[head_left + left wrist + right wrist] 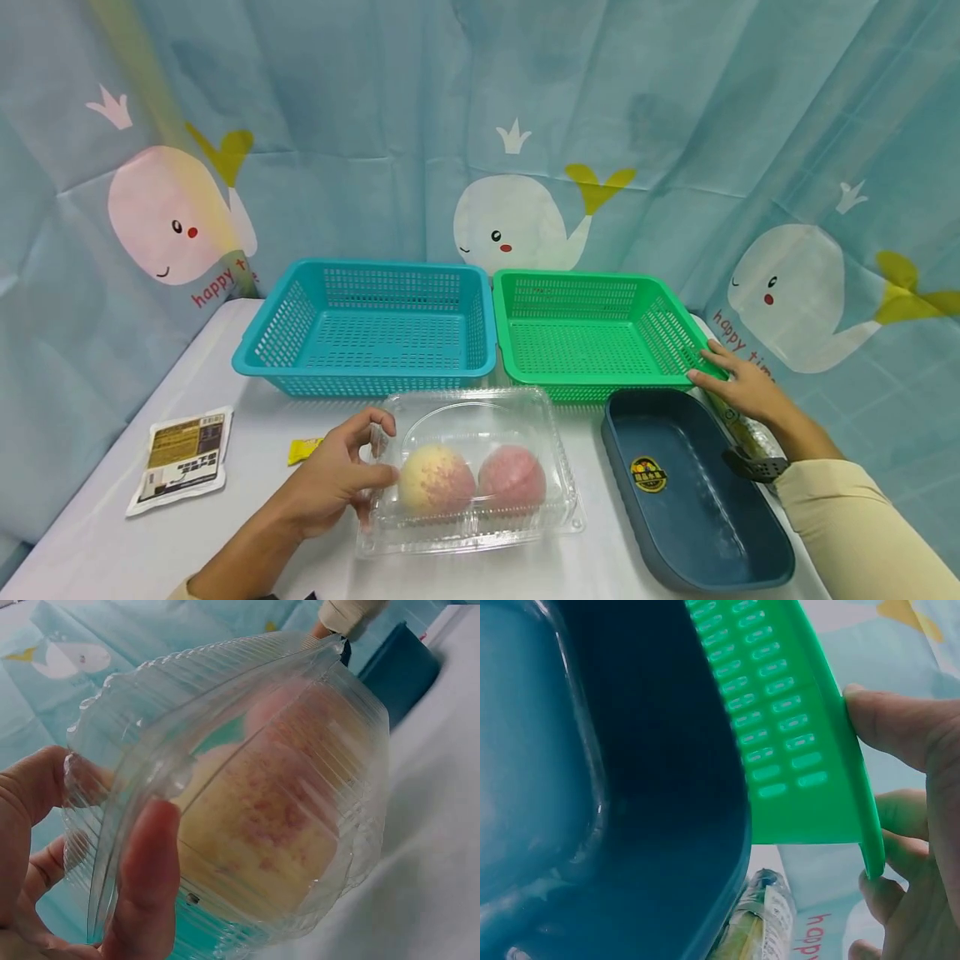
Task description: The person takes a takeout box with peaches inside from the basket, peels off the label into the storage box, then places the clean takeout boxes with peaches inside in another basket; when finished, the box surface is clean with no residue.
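In the head view my left hand (333,475) grips the left edge of a clear plastic clamshell box (480,417), thumb on the near side and fingers behind. Two round peach-like things are inside, one yellow and pink (437,481), the other pink (513,480). The left wrist view shows the thumb (146,877) pressed along the box's rim. My right hand (742,387) holds the right front corner of a green basket (585,333). In the right wrist view its thumb (892,724) is on the rim, and the other fingers curl under it.
A blue basket (367,333) stands beside the green one. At the right is a dark blue tub (690,500), with a clear-wrapped package (761,915) behind its edge. A flat white pouch (183,458) and a small yellow packet (302,451) lie at the left.
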A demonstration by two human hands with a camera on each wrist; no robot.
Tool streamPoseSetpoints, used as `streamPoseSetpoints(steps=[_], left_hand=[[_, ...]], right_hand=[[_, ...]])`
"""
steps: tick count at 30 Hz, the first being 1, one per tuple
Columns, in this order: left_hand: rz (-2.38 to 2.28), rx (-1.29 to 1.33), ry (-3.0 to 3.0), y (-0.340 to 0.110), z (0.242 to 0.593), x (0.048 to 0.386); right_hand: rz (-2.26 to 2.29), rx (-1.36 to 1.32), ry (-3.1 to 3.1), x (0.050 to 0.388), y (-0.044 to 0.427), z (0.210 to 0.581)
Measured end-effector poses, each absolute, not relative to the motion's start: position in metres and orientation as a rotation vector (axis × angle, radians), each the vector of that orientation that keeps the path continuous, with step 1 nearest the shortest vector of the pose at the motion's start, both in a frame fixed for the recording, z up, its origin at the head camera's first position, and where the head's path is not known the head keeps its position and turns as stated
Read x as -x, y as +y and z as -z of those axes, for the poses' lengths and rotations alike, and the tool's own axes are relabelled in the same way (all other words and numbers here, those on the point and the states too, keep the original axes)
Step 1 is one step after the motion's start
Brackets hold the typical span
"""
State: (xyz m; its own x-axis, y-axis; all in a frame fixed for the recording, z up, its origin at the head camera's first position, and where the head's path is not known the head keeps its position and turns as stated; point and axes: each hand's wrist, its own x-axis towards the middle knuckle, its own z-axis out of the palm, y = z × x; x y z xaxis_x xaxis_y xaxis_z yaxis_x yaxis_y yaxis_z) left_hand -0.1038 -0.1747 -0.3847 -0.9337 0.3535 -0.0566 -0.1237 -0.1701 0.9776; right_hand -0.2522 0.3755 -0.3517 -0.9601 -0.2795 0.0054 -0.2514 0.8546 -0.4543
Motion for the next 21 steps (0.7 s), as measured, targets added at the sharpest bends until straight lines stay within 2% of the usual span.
streamPoseSetpoints(steps=[10, 21], left_hand=[[-2.205, -0.343, 1.766, -0.176, 0.341, 0.099], [-2.219, -0.339, 1.925, -0.155, 0.289, 0.120]], right_hand=[[0.691, 0.436, 2.955, 0.253, 0.373, 0.349], [0.668, 0.445, 2.967, 0.253, 0.376, 0.350]])
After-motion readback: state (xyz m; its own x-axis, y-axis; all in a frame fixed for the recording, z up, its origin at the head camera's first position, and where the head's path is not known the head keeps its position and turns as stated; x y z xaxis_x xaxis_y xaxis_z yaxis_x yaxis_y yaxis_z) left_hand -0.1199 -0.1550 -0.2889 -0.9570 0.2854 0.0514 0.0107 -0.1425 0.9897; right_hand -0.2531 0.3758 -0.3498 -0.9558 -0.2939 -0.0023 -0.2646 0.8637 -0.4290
